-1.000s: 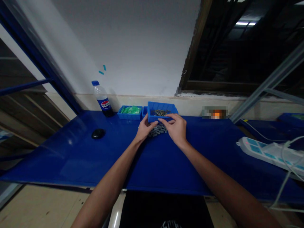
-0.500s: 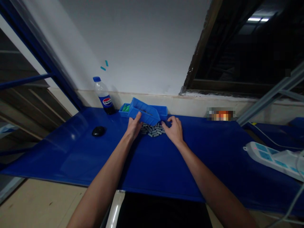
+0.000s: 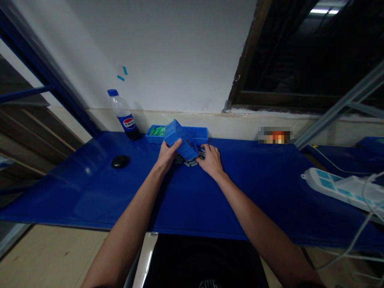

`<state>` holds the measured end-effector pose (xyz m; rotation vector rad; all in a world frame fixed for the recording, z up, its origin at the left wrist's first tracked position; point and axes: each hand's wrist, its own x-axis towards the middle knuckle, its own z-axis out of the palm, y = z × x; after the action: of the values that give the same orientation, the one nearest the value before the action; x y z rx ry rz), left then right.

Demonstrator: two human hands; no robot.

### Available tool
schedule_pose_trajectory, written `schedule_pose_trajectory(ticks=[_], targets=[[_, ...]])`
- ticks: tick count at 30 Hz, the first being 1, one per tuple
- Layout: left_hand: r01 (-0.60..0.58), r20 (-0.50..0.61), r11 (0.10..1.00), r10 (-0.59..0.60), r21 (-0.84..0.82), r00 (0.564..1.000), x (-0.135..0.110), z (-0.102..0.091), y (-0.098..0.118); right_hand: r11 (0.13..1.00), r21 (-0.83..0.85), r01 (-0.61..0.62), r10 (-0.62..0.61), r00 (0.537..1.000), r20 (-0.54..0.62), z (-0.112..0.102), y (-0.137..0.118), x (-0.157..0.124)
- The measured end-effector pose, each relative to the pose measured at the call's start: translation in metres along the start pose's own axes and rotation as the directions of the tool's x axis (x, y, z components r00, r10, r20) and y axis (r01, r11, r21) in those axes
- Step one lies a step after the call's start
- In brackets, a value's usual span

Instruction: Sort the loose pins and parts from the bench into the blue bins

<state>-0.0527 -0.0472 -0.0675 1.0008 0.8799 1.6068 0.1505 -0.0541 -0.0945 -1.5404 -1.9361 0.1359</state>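
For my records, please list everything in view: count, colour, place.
Table: one, blue, centre
Cylinders: many, grey, table's middle
Tilted bin: one, blue, above cylinders
Back bins: apparently two, blue, table's back
Packets: uncountable, green, left back bin
Bottle: one, clear and blue, back left
Rounded object: one, black, table's left
Power strip: one, white, right
Cables: several, white, right
Tape strips: two, blue, wall
Window: one, dark, upper right
Frames: two, blue and grey, sides
Left hand: one, bare, holding tilted bin
Right hand: one, bare, beside tilted bin
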Motion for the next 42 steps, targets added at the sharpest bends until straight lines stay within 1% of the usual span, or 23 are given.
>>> schedule_pose_trajectory(ticks=[3,7,14,20,23,26,28,30,34,37,40,42], targets=[[-0.026,0.025,0.998,0.024,0.061,0.999,-0.001,0.000,-0.002,1.000,0.019,0.025,-0.025,0.999,0.022,0.004,0.002,0.002],[-0.059,0.063,0.988,0.051,0.145,0.997,-0.002,-0.001,-0.004,0.998,0.041,0.038,-0.037,0.999,-0.014,0.008,0.004,0.002],[-0.082,0.004,0.981,0.083,0.176,0.997,-0.003,0.002,-0.002,0.999,0.016,0.038,-0.038,0.999,0.015,0.008,0.004,0.001],[-0.088,-0.002,0.981,0.090,0.173,0.996,-0.005,0.005,0.001,1.000,-0.006,0.013,-0.013,1.000,0.028,0.003,-0.001,0.001],[-0.104,0.005,0.971,0.105,0.216,0.994,-0.007,0.009,0.006,0.999,-0.036,0.006,-0.005,0.999,0.041,0.002,-0.005,0.000],[-0.134,0.036,0.956,0.129,0.260,0.991,-0.008,0.014,0.010,1.000,-0.024,-0.003,0.004,0.999,0.035,0.003,-0.007,0.000],[-0.153,0.065,0.950,0.140,0.274,0.988,-0.007,0.016,0.011,1.000,0.018,-0.008,0.008,1.000,0.016,0.004,-0.006,0.001],[-0.172,0.099,0.939,0.149,0.298,0.984,-0.005,0.017,0.011,0.995,0.095,-0.028,0.030,0.999,-0.020,0.005,-0.004,0.003],[-0.222,0.180,0.915,0.169,0.338,0.969,0.001,0.018,0.009,0.950,0.290,-0.118,0.146,0.986,-0.080,0.003,-0.001,0.008],[-0.197,0.217,0.922,0.129,0.333,0.968,0.005,0.022,0.011,0.903,0.392,-0.176,0.221,0.972,-0.074,-0.001,-0.001,0.010],[-0.149,0.208,0.937,0.085,0.317,0.974,0.007,0.030,0.016,0.862,0.463,-0.209,0.266,0.962,-0.062,-0.005,-0.002,0.011],[-0.146,0.208,0.947,0.088,0.285,0.974,0.008,0.035,0.019,0.845,0.491,-0.213,0.280,0.958,-0.067,-0.005,-0.003,0.011]])
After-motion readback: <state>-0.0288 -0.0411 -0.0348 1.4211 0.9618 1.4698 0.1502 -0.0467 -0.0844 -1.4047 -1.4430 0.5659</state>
